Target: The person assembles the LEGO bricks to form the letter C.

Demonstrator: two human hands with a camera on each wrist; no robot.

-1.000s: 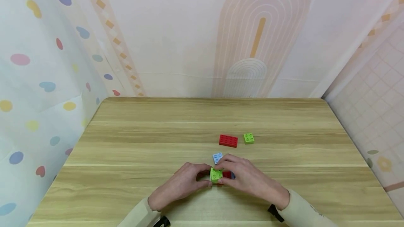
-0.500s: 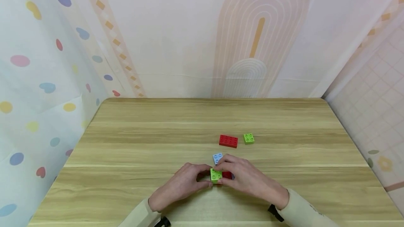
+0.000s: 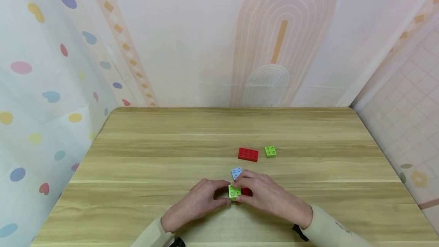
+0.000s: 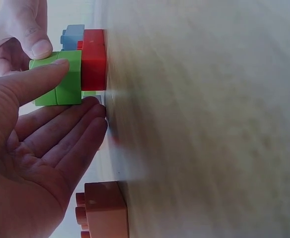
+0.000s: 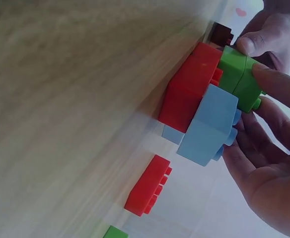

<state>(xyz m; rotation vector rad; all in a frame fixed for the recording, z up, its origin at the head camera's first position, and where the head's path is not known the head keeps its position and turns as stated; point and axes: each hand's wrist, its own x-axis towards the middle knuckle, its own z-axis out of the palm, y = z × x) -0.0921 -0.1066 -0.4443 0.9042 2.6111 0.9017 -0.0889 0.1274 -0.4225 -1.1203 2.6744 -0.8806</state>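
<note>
Two light-green bricks, one on top of the other, sit on one end of a red brick that lies on the table. A light-blue brick stands on the red brick's other end. My left hand holds the green pair from the left, its thumb on the near side and the other fingers reaching round the far side. From the right, my right hand pinches the same green bricks between thumb and fingers. It hides most of the red and blue bricks in the head view.
A loose light-blue brick lies just behind the hands. Farther back are a long red brick and a small green brick. Close to the left hand, a reddish-brown brick shows in the left wrist view.
Both hands keep their hold on the green bricks. The right hand has shifted very slightly and now covers the blue edge that showed beside the red brick.
</note>
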